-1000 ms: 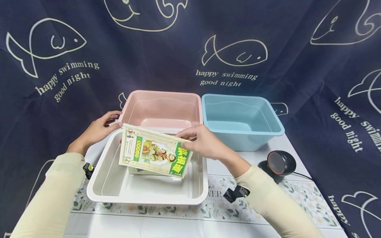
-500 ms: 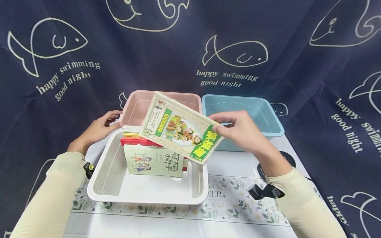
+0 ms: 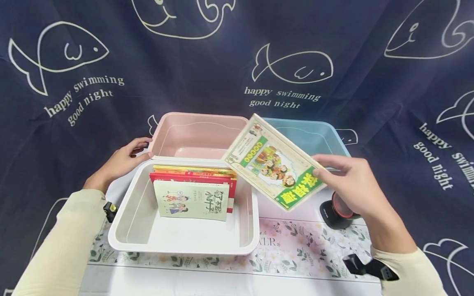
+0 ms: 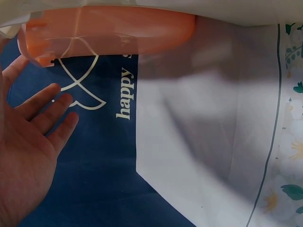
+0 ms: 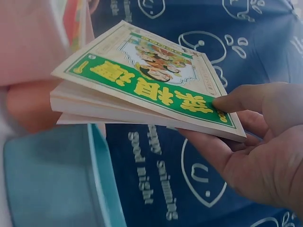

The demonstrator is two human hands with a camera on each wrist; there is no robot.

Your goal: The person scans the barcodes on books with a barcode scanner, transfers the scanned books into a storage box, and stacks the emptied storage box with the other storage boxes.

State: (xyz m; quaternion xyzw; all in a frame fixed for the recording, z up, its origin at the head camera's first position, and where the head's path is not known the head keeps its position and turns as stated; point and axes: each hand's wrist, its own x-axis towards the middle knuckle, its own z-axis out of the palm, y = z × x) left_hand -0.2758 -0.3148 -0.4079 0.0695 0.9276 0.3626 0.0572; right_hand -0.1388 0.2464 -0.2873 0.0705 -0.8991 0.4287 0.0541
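My right hand [image 3: 357, 185] pinches a cream and green paperback book [image 3: 275, 164] by its edge, thumb on the cover and fingers underneath. The book is tilted in the air in front of the blue tub, cover facing up. In the right wrist view its page block [image 5: 113, 111] fans slightly apart. My left hand [image 3: 120, 164] has relaxed fingers, with the fingertips right at the left side of the pink tub [image 3: 203, 144]. Inside the white tub [image 3: 177, 249] stand a pale green book [image 3: 190, 201], a red book [image 3: 232, 195] behind it, and yellow-edged books [image 3: 192, 169] at the back.
Behind the held book stands a blue tub [image 3: 307, 131], partly covered by it. A black round device [image 3: 337, 216] sits on the table [image 3: 222, 279] below my right hand. A dark blue fish-print curtain [image 3: 207, 74] hangs behind everything.
My right hand has lifted the cream and green book from over the white tub and carried it right, uncovering the books inside. My left hand stays where it was.
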